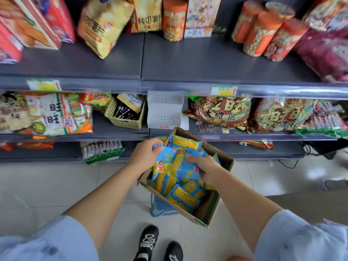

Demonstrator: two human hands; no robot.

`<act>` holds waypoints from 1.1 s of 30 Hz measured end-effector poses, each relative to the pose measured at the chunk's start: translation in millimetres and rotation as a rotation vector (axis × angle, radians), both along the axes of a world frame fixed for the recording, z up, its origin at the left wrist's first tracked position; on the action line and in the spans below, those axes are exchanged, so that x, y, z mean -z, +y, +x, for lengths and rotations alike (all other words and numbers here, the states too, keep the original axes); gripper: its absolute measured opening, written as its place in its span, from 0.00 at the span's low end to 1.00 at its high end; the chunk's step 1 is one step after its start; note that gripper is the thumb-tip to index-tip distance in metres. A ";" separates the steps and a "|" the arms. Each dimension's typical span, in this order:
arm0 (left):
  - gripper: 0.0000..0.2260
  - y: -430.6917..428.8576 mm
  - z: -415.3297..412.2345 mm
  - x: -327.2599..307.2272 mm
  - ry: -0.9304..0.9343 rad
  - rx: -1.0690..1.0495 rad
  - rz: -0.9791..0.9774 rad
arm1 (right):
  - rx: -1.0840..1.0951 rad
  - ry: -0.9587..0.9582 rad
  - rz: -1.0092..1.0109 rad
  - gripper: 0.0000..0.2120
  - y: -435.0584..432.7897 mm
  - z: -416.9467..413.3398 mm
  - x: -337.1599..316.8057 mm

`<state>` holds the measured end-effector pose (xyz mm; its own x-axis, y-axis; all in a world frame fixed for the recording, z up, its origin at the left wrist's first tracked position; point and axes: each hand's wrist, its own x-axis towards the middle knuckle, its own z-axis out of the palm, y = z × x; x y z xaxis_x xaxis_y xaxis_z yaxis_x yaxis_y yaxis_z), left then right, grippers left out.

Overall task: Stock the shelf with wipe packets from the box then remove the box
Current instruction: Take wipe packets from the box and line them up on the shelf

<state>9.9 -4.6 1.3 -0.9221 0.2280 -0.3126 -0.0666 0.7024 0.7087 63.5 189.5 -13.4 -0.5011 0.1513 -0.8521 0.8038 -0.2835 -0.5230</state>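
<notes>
Before grey store shelves (pixel 188 59), a person's left hand (pixel 145 155) and right hand (pixel 204 166) both clutch a bunch of blue-yellow wipe packets (pixel 180 166) over the far end of the open, part-full box (pixel 225 159)

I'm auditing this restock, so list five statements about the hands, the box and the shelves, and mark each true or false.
1. The left hand and right hand both grip blue-and-yellow wipe packets over the cardboard box. True.
2. The cardboard box is empty. False: many loose packets lie inside it.
3. The beige perforated basket sits on the upper shelf. False: it sits on the middle shelf, one level below.
4. Orange cylindrical canisters stand on the upper shelf. True.
5. The person is barefoot. False: they wear black shoes.
</notes>
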 end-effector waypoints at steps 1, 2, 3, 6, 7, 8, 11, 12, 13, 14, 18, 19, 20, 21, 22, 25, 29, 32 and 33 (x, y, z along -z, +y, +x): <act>0.08 -2.2 1.4 -5.4 0.005 0.007 -0.006 | -0.058 0.012 -0.006 0.15 -1.1 -0.3 -6.9; 0.08 -5.1 2.5 -11.2 0.007 0.014 -0.014 | -0.115 0.020 0.004 0.24 -1.4 -1.3 -11.4; 0.08 -9.5 3.6 -18.6 0.008 0.014 -0.022 | -0.175 0.031 0.036 0.32 -3.1 -3.5 -16.6; 0.07 -27.6 1.6 -45.3 0.009 -0.002 -0.024 | -0.339 0.086 0.159 0.31 -10.4 -10.2 -40.8; 0.09 -35.2 0.1 -55.5 0.009 -0.003 -0.037 | -0.368 0.108 0.196 0.28 -13.3 -11.8 -49.8; 0.10 -43.8 -2.0 -65.7 0.005 -0.002 -0.054 | -0.407 0.133 0.249 0.25 -17.1 -13.6 -59.5; 0.13 -70.1 -5.6 -99.4 0.022 0.020 -0.133 | -0.597 0.249 0.502 0.25 -33.4 -26.2 -83.2; 0.12 -79.4 -6.2 -110.5 0.042 0.028 -0.171 | -0.661 0.287 0.576 0.26 -41.6 -32.4 -89.0; 0.12 -89.5 -6.6 -122.0 0.066 0.030 -0.204 | -0.713 0.317 0.606 0.26 -51.0 -38.8 -95.6; 0.11 -100.5 -7.6 -132.7 0.092 0.022 -0.227 | -0.751 0.343 0.618 0.27 -61.2 -45.7 -102.4; 0.07 -153.9 -12.4 -170.0 0.197 -0.050 -0.276 | -0.921 0.466 0.766 0.26 -113.9 -66.9 -145.7; 0.07 -168.7 -13.5 -179.0 0.224 -0.067 -0.283 | -0.937 0.507 0.827 0.26 -128.0 -70.9 -157.4; 0.06 -184.1 -15.4 -188.1 0.247 -0.085 -0.288 | -0.944 0.545 0.886 0.24 -142.1 -75.4 -168.4; 0.06 -199.6 -16.6 -197.5 0.272 -0.101 -0.296 | -0.950 0.593 0.944 0.22 -156.6 -79.2 -179.4; 0.06 -215.4 -17.8 -207.1 0.293 -0.116 -0.305 | -0.958 0.645 0.995 0.20 -171.4 -82.5 -190.2; 0.07 -262.7 -21.5 -235.3 0.360 -0.165 -0.340 | -0.931 0.805 1.076 0.16 -217.7 -91.0 -222.9; 0.09 -323.6 -21.8 -273.0 0.463 -0.180 -0.441 | -0.855 0.963 1.101 0.17 -275.7 -101.0 -263.1; 0.11 -367.2 -24.9 -297.8 0.515 -0.162 -0.464 | -0.808 1.049 1.163 0.16 -315.0 -112.0 -287.8; 0.11 -380.3 -26.0 -305.3 0.530 -0.157 -0.457 | -0.791 1.074 1.166 0.16 -327.5 -115.8 -295.9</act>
